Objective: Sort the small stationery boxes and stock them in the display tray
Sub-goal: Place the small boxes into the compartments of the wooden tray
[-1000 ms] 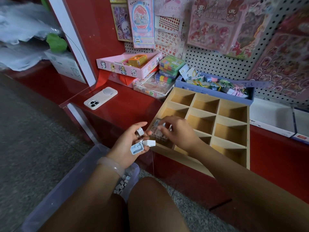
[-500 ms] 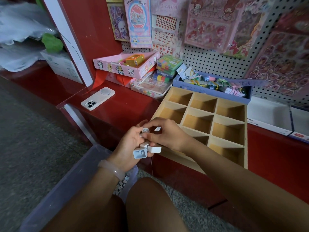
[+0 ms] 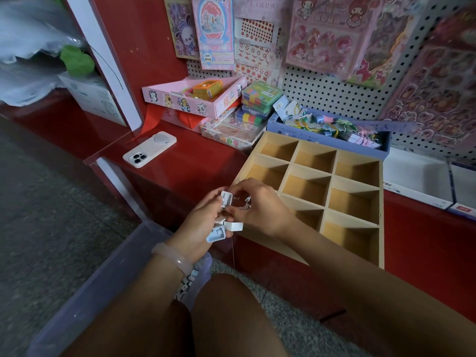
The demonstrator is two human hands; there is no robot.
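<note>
The wooden compartment tray [image 3: 332,176] lay on the red counter [image 3: 180,173], right of a white phone [image 3: 149,148]. At its near left corner, the left hand [image 3: 203,222] held several small white boxes [image 3: 224,228]; the right hand [image 3: 260,204] pinched one box.

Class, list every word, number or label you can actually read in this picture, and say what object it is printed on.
"第3弹": top of the pink hanging card pack.
"DIY": small oval low on that same pack.
Print on the white carton, blue box, sticker sheets and small white boxes: too small or blurred to read.
</note>
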